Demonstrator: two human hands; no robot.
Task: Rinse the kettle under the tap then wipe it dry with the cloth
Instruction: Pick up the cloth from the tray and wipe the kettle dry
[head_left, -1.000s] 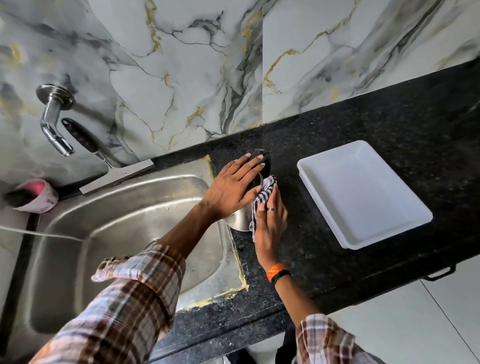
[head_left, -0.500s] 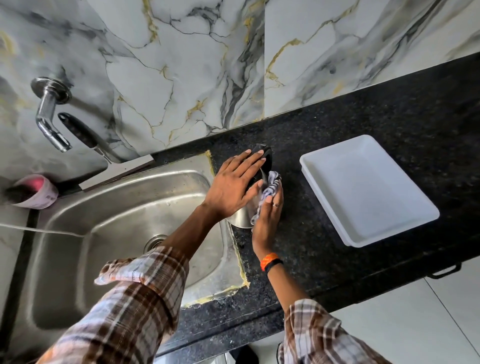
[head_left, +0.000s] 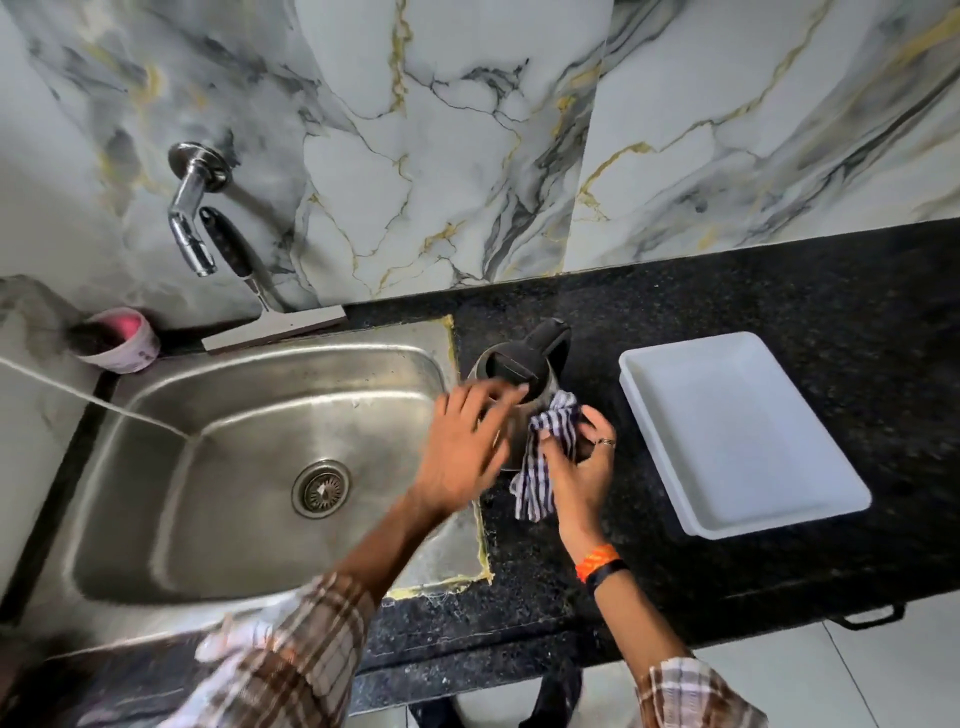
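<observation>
Curling round the checked cloth (head_left: 537, 480), the right hand (head_left: 579, 470) is gripping it between thumb and fingers and holding it against the near right side of the kettle (head_left: 511, 364). A loose end of the cloth is hanging down past the palm. The left hand (head_left: 462, 449) is reaching in with its fingers straight and spread, gripping nothing; its fingertips are lying over the kettle's near left edge, though blur is hiding whether they are touching. The kettle is standing upright on the black countertop (head_left: 779, 291), just beside the right rim of the steel sink (head_left: 208, 519), with its dark lid on and its handle pointing toward the wall. A white tray (head_left: 727, 431) is sitting on the countertop to the right, apart from the kettle. Behind the sink, a chrome tap (head_left: 189, 228) is jutting from the marble wall, a squeegee (head_left: 244, 270) is leaning beside it, and a pink cup (head_left: 122, 338) is lying at the sink's far left corner.
</observation>
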